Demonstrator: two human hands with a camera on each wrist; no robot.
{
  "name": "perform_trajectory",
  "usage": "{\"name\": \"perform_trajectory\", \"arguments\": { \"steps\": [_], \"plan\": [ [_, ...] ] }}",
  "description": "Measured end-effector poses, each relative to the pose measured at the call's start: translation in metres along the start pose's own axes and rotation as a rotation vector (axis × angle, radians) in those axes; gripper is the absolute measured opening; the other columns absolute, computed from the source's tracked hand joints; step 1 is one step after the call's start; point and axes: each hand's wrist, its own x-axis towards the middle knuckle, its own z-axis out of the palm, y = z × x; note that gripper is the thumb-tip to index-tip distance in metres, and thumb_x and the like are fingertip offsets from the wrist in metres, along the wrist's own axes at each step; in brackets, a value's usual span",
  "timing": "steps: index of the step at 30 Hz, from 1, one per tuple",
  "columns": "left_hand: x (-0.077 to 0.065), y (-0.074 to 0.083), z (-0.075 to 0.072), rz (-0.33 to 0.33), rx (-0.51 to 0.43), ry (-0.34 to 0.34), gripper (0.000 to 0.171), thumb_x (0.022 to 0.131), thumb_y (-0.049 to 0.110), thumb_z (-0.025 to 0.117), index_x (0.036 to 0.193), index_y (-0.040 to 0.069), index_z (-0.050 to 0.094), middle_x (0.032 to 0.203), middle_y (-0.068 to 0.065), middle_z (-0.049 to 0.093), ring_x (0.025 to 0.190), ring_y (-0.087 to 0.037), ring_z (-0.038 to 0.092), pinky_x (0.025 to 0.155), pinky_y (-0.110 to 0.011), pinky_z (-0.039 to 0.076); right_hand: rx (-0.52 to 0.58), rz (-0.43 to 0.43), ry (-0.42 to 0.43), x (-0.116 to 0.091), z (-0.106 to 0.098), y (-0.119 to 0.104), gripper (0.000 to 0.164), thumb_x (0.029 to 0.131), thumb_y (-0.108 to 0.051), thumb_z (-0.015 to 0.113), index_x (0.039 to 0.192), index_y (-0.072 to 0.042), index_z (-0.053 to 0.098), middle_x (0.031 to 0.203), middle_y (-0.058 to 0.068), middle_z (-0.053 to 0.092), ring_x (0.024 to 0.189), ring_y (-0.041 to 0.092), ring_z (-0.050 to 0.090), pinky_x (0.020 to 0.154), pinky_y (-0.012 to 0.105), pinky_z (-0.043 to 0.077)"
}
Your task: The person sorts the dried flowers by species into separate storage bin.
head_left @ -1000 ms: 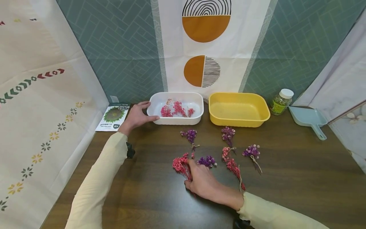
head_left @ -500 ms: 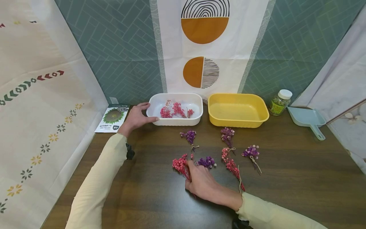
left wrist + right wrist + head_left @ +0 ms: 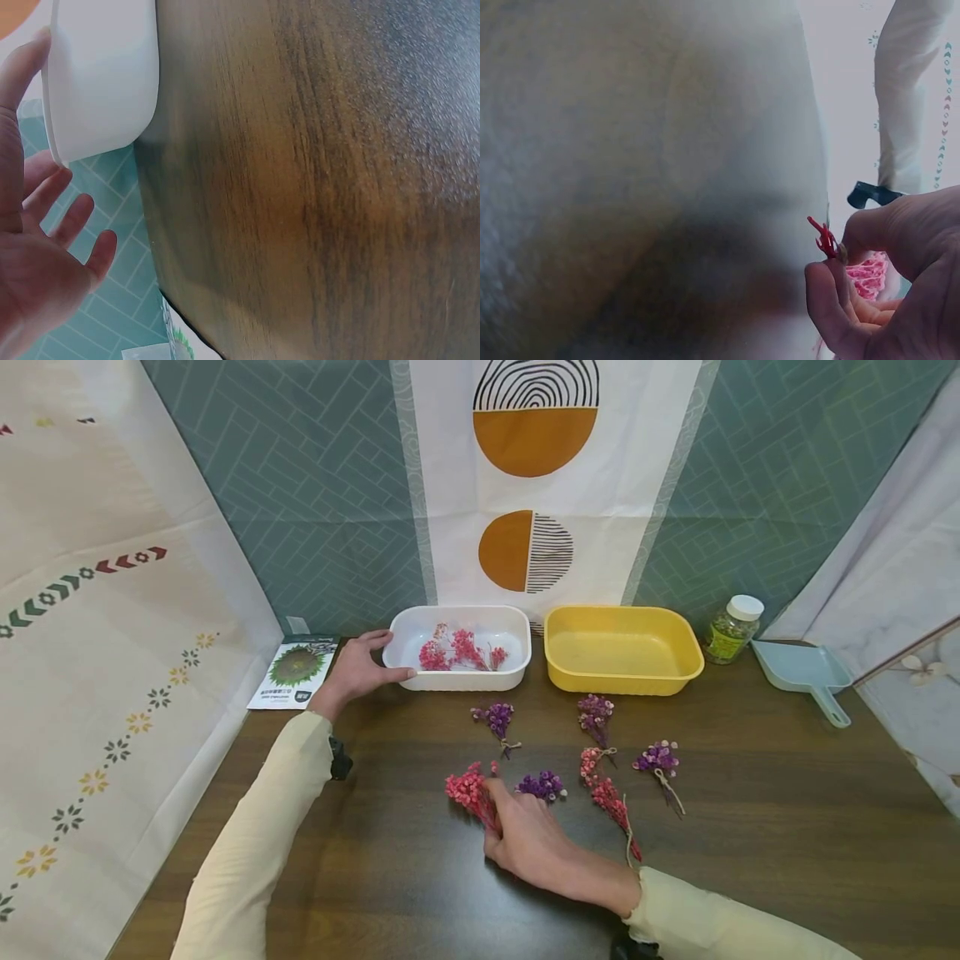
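My right hand (image 3: 534,839) pinches a small bunch of pink dried flowers (image 3: 470,790) by its stems, blossoms pointing to the back left. In the right wrist view, red stem ends (image 3: 826,238) poke out between thumb and fingers. My left hand (image 3: 358,671) grips the left end of a white plastic basin (image 3: 467,680), thumb on the front rim and fingers at its left side. Several pink sprigs (image 3: 467,647) lie inside this basin. Close by the right hand is a purple bunch (image 3: 543,786), its stems hidden by the hand.
More tied purple bunches (image 3: 497,720) and a long pink bunch (image 3: 609,797) lie on the wooden table (image 3: 390,877). A yellow basin (image 3: 622,683), a white-lidded jar (image 3: 733,631) and a light-blue dustpan (image 3: 802,668) stand along the back right. A sunflower packet (image 3: 294,672) lies back left.
The pink bunch has tipped slightly left in my right hand, which stays nearly in place. My left hand keeps its hold on the white basin. The head view has shifted slightly.
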Motion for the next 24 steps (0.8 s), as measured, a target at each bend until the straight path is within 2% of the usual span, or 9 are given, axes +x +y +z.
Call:
{"name": "perform_trajectory", "arguments": {
  "steps": [9,17,24],
  "plan": [
    [-0.001,0.001,0.000,-0.009,0.004,0.005,0.097,0.078,0.048,0.083,0.149,-0.003,0.042,0.156,-0.017,0.036,0.143,-0.038,0.032,0.110,-0.054,0.035,-0.061,-0.066,0.053,0.003,-0.010,-0.003,0.059,0.076,0.005,0.071,0.132,0.004,0.052,0.067,-0.008,0.051,0.050,0.001,0.045,0.044,0.018,0.042],
    [-0.001,0.001,-0.001,-0.005,0.007,0.001,0.095,0.079,0.047,0.083,0.149,-0.003,0.043,0.156,-0.018,0.036,0.142,-0.038,0.032,0.110,-0.055,0.035,-0.159,-0.109,0.096,0.015,-0.028,-0.002,0.056,0.080,-0.002,0.074,0.132,-0.001,0.054,0.071,-0.008,0.050,0.054,0.005,0.045,0.048,0.024,0.042],
    [-0.002,-0.001,0.000,-0.002,0.001,0.001,0.095,0.079,0.047,0.083,0.149,-0.003,0.042,0.156,-0.018,0.036,0.142,-0.038,0.032,0.109,-0.055,0.035,-0.161,-0.131,0.123,0.024,-0.041,-0.001,0.057,0.079,-0.001,0.075,0.132,-0.002,0.054,0.071,-0.007,0.054,0.055,0.006,0.048,0.048,0.024,0.043]
  ]
}}
